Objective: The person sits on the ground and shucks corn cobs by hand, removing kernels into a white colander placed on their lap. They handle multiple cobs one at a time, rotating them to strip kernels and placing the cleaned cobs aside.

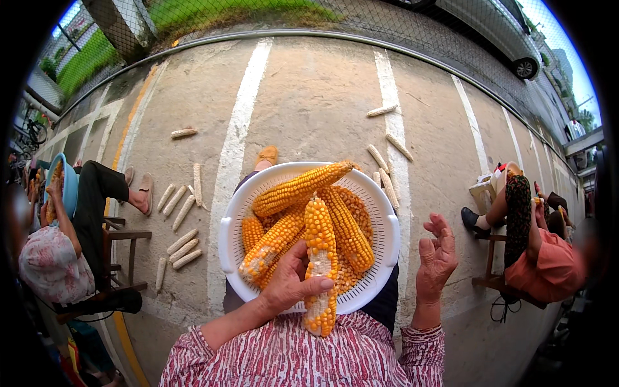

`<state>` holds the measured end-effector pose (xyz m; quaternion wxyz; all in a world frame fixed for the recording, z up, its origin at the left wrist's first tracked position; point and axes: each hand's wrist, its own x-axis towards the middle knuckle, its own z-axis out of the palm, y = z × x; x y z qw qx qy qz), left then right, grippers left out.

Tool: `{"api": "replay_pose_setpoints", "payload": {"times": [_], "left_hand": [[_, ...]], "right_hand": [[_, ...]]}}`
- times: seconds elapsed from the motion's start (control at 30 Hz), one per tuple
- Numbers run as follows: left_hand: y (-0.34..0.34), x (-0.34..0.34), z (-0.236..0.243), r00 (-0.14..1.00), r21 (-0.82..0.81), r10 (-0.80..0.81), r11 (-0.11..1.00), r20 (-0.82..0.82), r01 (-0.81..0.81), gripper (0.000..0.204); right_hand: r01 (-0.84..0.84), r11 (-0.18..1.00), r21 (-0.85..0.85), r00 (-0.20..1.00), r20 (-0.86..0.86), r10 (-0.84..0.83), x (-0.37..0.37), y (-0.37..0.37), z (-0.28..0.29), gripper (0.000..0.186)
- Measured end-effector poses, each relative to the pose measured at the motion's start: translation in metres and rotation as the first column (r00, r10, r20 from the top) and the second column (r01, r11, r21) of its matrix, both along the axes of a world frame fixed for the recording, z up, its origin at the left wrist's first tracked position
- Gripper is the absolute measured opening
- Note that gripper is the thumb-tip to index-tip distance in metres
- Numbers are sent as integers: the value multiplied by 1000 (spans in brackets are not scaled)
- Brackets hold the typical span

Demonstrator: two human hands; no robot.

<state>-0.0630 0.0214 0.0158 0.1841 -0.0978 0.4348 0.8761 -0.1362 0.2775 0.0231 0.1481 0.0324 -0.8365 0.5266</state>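
Observation:
My left hand point(292, 282) is closed around an ear of corn point(320, 235), its thumb across the lower part. A strip of kernels is gone from that ear, so pale cob shows along its lower half. Beneath it, a white slotted plastic basket point(227, 242) rests on my lap. Several more yellow corn ears lie inside, among them a whole ear point(298, 189) across the top and a partly stripped ear point(274, 244) at the left. Loose kernels point(349, 277) cover the basket's bottom. To the right of the rim, my right hand point(436, 258) is raised, fingers apart and somewhat curled, holding nothing.
Bare cobs point(184, 213) lie on the concrete at the left, and more cobs point(387, 184) at the right. A seated person point(61, 258) with a blue basin point(68, 187) is at far left; another seated person point(548, 264) is at far right. A chain-link fence point(309, 16) runs behind.

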Motion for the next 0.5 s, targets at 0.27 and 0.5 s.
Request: {"api": "replay_pose_setpoints", "payload": {"times": [0.27, 0.5], "left_hand": [[0, 1, 0, 1000, -41, -4, 999, -19, 3, 81], [-2, 5, -7, 995, 46, 32, 999, -91, -28, 67]], "right_hand": [[-301, 759, -577, 702, 405, 586, 37, -77, 5, 40], [-245, 724, -645, 686, 412, 600, 44, -91, 3, 32]]}}
